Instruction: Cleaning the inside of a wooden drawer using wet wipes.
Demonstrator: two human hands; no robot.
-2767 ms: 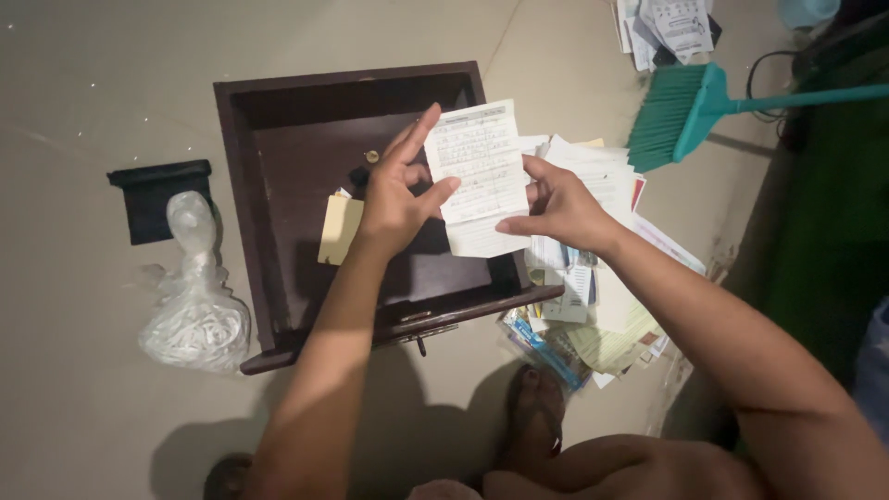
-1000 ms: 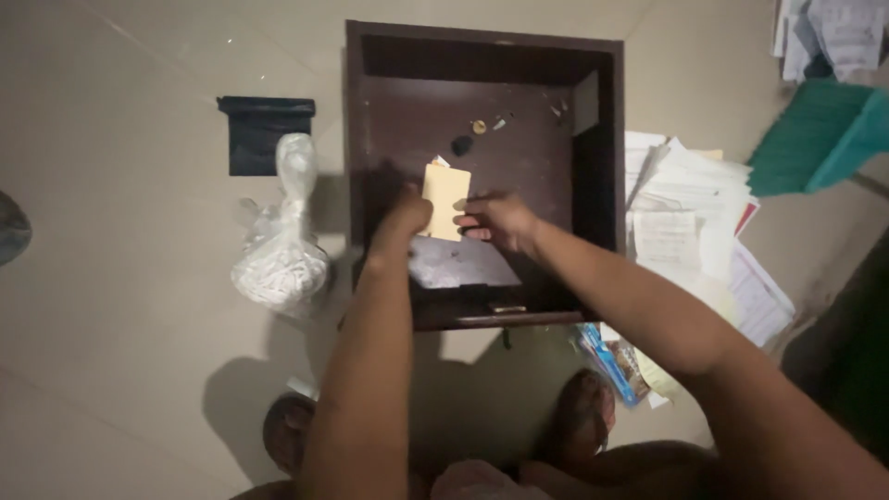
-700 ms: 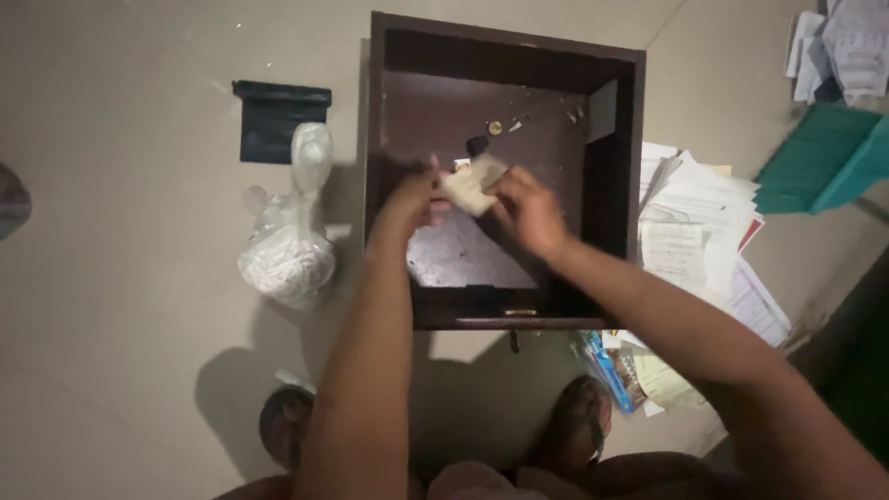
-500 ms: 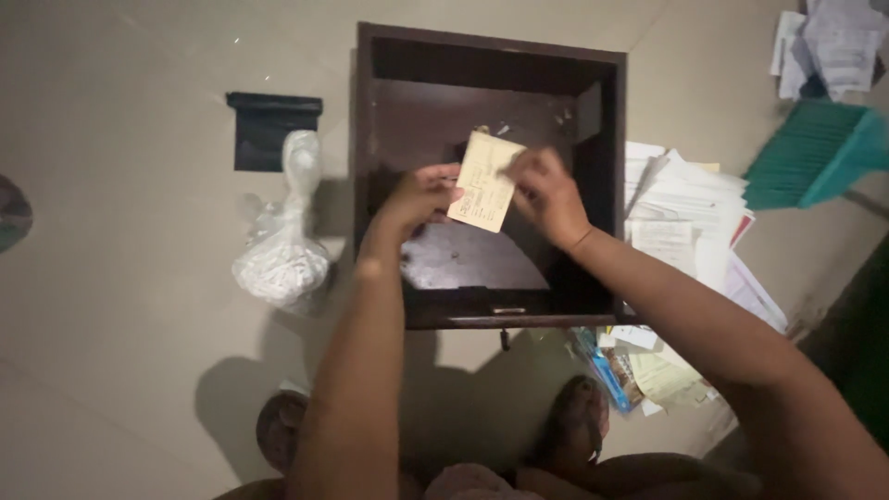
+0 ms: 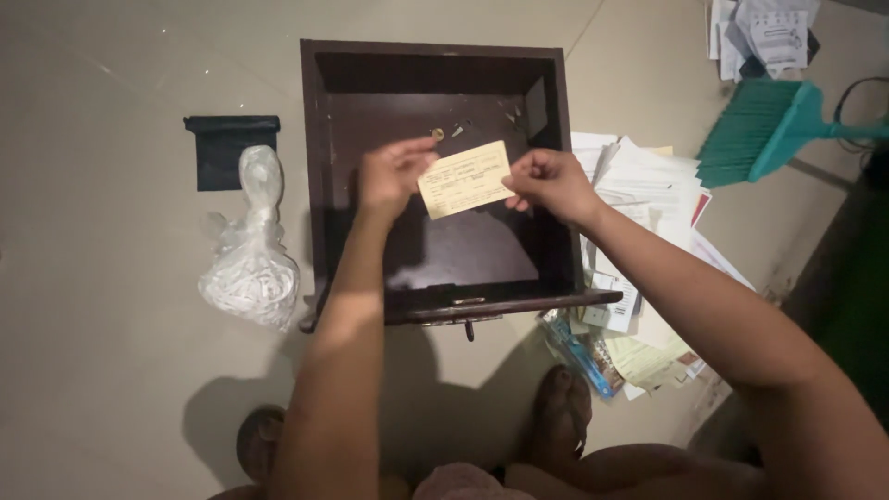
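Both hands up over the drawer (image 5: 319, 167): left hand (image 5: 391, 176) and right hand (image 5: 548, 181) each pinch an end of the yellow card (image 5: 465, 180), fingers clamped, reading it. Judging by the paper pile (image 5: 648, 194) on the floor at the drawer's right edge, sorting's underway.

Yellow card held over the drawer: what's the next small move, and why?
Probably carry the yellow card right onto the paper pile. Both the left hand and right hand pinch its ends above the dark drawer, which holds only small bits; papers lie stacked beside it.
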